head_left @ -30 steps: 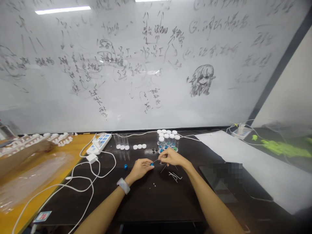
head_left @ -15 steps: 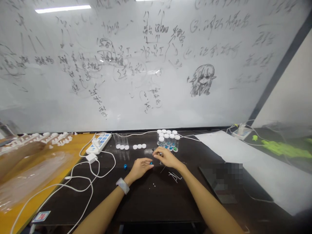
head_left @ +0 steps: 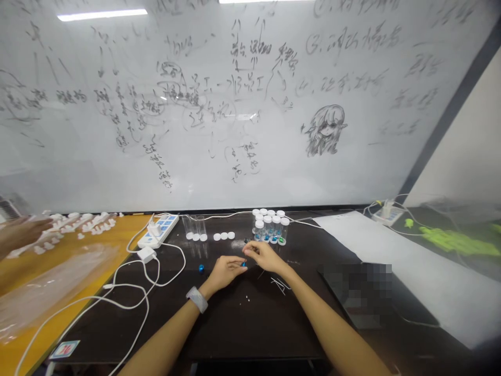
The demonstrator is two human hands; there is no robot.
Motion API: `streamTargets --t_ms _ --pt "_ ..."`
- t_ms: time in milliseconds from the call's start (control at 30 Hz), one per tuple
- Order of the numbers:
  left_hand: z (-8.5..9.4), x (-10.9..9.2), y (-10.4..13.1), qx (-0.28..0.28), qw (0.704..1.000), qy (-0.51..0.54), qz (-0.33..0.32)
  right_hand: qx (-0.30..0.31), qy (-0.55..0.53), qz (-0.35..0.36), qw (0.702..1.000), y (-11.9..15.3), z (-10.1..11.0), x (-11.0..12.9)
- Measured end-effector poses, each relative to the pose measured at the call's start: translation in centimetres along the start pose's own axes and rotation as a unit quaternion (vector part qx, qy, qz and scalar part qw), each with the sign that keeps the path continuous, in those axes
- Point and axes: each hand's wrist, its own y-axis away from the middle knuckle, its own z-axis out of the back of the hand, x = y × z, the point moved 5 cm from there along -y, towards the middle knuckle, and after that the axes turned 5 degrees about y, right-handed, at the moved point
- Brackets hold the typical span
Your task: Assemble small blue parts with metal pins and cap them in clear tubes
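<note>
My left hand (head_left: 225,273) is closed in a pinch on a small shiny blue metal part (head_left: 243,264) over the dark table. Just above it, my right hand (head_left: 266,257) brings thumb and fingertips together close to that part; whatever sits between them is too small to make out. A second blue metal part (head_left: 201,268) lies left of my left hand. To the right of my hands are several thin L-shaped metal keys (head_left: 279,285). Tiny white bits (head_left: 247,298) are scattered nearer to me.
Several clear jars with white caps (head_left: 267,219) stand behind my right hand, some with blue or green parts inside. Loose white caps (head_left: 224,236) and clear tubes (head_left: 200,227) are further left. A power strip (head_left: 159,231), cables and a co-worker's hand (head_left: 29,230) are leftward; a dark tablet-like slab (head_left: 364,303) is right.
My right hand has shifted slightly down and left, its fingertips closer to the blue part in my left hand. The co-worker's hand has moved left.
</note>
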Motion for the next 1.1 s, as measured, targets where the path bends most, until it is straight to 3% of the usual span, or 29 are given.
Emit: streamTargets --t_ms 167,300,333,367,433,500,600,767,1100 --pt "0.0 -0.2 0.0 -0.007 1.000 0.007 0.003 -0.038 0.002 0.001 0.999 -0.1 -0.8 -0.5" --pt "0.3 -0.2 -0.1 -0.028 0.999 0.032 0.002 -0.138 0.085 0.052 0.985 0.5 1.0 1.8" --pt "0.3 -0.2 -0.1 -0.030 0.999 0.041 0.001 -0.130 0.106 0.072 0.983 0.7 1.4 2.6" --pt "0.3 -0.1 -0.2 -0.028 0.998 0.048 -0.001 -0.080 0.112 0.091 0.986 0.9 1.4 3.4" --pt "0.3 0.0 -0.2 -0.025 0.998 0.056 -0.001 0.079 0.099 0.104 0.986 1.4 0.6 4.3" --pt "0.4 0.0 -0.3 -0.035 0.998 0.055 0.002 0.219 0.071 0.094 0.969 2.3 -0.3 4.5" --pt "0.6 0.0 -0.3 -0.052 0.997 0.053 0.003 0.324 0.034 0.068 0.943 3.1 -1.6 4.1" --pt "0.6 0.1 -0.3 -0.056 0.996 0.068 0.003 0.347 0.044 0.056 0.935 3.4 -2.5 3.9" --pt "0.7 0.2 -0.3 -0.068 0.996 0.066 0.003 0.327 0.153 0.040 0.932 3.6 -3.3 3.8"
